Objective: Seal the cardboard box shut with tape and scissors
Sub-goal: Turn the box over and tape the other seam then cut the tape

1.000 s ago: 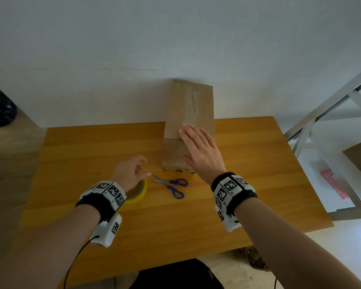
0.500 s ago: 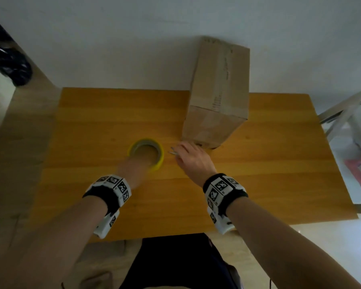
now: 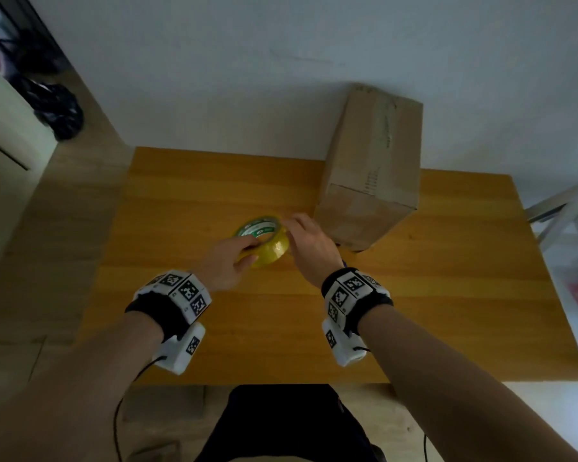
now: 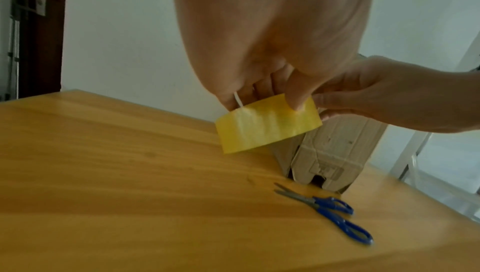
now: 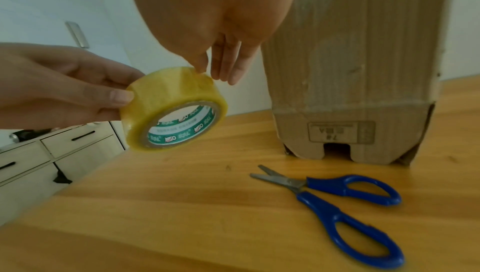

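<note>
Holding a roll of yellow packing tape (image 3: 263,241) clear of the wooden counter (image 3: 187,201), the person's left hand (image 3: 226,263) grips it with the thumb pressed on the outer face and the fingers curled behind and into the core. The right hand (image 3: 309,243) reaches in from the other side, its thumb and forefinger pinching at the roll's upper edge while the remaining fingers (image 5: 235,66) hang loosely extended. In the right wrist view the roll is tilted so its green-and-white printed core faces down toward the camera. A tall cardboard box (image 3: 371,168) stands upright on the counter just beyond the right hand, near the far edge against a pale wall; its bottom flaps, seen in both wrist views, are folded in with a small notch left open at the base. Blue-handled scissors (image 5: 335,200) lie flat on the counter just in front of the box, blades partly apart and pointing left, touched by neither hand. Both wrists carry white bands printed with black-and-white markers (image 3: 189,290). White drawers with dark handles (image 5: 39,153) stand beyond the counter's left side.
</note>
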The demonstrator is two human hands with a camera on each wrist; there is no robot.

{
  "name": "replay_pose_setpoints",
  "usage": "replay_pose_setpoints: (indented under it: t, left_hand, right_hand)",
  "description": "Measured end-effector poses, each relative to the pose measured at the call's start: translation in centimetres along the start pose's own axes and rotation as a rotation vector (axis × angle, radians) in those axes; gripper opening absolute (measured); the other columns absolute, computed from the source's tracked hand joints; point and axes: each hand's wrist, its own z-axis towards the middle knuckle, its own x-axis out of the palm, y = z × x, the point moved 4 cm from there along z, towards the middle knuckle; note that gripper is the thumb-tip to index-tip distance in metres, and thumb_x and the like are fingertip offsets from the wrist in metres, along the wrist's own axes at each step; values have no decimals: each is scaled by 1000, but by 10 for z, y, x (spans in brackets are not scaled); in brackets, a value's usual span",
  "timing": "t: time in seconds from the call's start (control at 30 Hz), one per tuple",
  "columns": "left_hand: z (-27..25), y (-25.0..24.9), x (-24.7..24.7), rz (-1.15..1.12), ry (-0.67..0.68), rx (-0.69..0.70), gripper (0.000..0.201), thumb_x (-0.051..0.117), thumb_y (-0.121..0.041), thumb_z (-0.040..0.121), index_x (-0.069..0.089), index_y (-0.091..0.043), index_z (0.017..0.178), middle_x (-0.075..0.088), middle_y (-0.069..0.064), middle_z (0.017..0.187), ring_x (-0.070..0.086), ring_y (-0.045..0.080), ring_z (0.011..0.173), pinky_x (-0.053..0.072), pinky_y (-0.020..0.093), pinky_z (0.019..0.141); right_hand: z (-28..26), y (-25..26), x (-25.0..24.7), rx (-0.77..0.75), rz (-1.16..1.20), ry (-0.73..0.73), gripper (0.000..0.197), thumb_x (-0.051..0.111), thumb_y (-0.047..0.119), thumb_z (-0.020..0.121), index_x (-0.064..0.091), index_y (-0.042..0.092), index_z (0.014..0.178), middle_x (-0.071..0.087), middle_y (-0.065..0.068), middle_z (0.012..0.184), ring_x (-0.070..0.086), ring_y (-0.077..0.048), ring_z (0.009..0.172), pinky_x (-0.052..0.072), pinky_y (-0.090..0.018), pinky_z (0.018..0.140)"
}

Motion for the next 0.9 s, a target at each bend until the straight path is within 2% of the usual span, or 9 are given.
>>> replay_pose_setpoints:
  t: [0.1, 0.23, 0.3, 0.4, 0.47, 0.57, 0.63, 0.73, 0.9]
  left_hand:
    - [-1, -12, -18, -42, -14, 0, 37, 50, -15, 94, 48, -7, 130, 56, 9, 127, 55, 22, 109, 35, 18, 81]
    - [2, -28, -44, -110, -33, 66, 33, 51, -11, 93, 54, -8, 125, 60, 7, 120, 52, 11, 99, 37, 6, 72]
    - [6, -33, -54, -126, -8, 59, 34, 52, -15, 93, 53, -11, 127, 59, 1, 119, 53, 10, 102, 39, 13, 77]
    - [12, -45, -67, -142, 12, 72, 32, 52, -17, 93, 55, -9, 124, 61, 1, 113, 56, 11, 98, 40, 9, 72]
    - [14, -52, -77, -133, -6, 100, 30, 52, -18, 93, 57, -7, 121, 63, 3, 109, 58, 14, 96, 41, 9, 71]
    - [18, -58, -91, -71, -45, 104, 29, 50, -18, 94, 58, -6, 119, 60, 0, 101, 57, 12, 89, 40, 8, 67]
    - [24, -59, -99, -50, -56, 92, 28, 50, -18, 94, 58, -3, 116, 61, 3, 101, 59, 17, 91, 41, 12, 67]
    - [34, -64, -108, -32, -46, 74, 28, 49, -22, 95, 60, -4, 113, 63, 7, 100, 61, 24, 94, 44, 18, 70]
    - [43, -83, -114, -31, -17, 127, 24, 51, -24, 93, 62, -6, 106, 62, 5, 90, 56, 14, 78, 41, 16, 64]
  right_hand:
    - [5, 8, -17, -56, -8, -74, 29, 50, 2, 93, 59, 6, 120, 58, -13, 117, 58, -31, 102, 55, -45, 66]
    - [11, 15, -39, -123, -32, -178, 24, 60, -3, 85, 68, 7, 106, 65, -12, 100, 64, -31, 80, 55, -38, 49]
    - [12, 19, -54, -140, -63, -240, 23, 66, -4, 80, 69, 7, 100, 67, -9, 97, 66, -28, 73, 53, -32, 44]
    - [16, 24, -71, -165, -102, -300, 24, 71, -5, 74, 69, 5, 95, 68, -9, 94, 64, -27, 59, 47, -26, 39]
    - [19, 26, -82, -155, -112, -308, 16, 65, -2, 79, 69, 5, 93, 68, -10, 93, 64, -30, 58, 47, -29, 41]
    - [26, 21, -97, -52, -63, -212, 19, 48, 7, 94, 66, 7, 100, 66, -8, 104, 64, -32, 78, 51, -38, 61]
    - [30, 18, -108, -1, -8, -165, 20, 44, 12, 97, 64, 10, 102, 65, -7, 105, 62, -29, 86, 50, -40, 71]
    - [33, 15, -121, 91, 190, -128, 18, 48, 11, 95, 66, 8, 96, 68, -8, 96, 62, -23, 85, 51, -36, 75]
    - [35, 0, -133, 315, 594, -77, 14, 63, 17, 89, 68, 5, 89, 71, -13, 91, 68, -26, 87, 57, -36, 80]
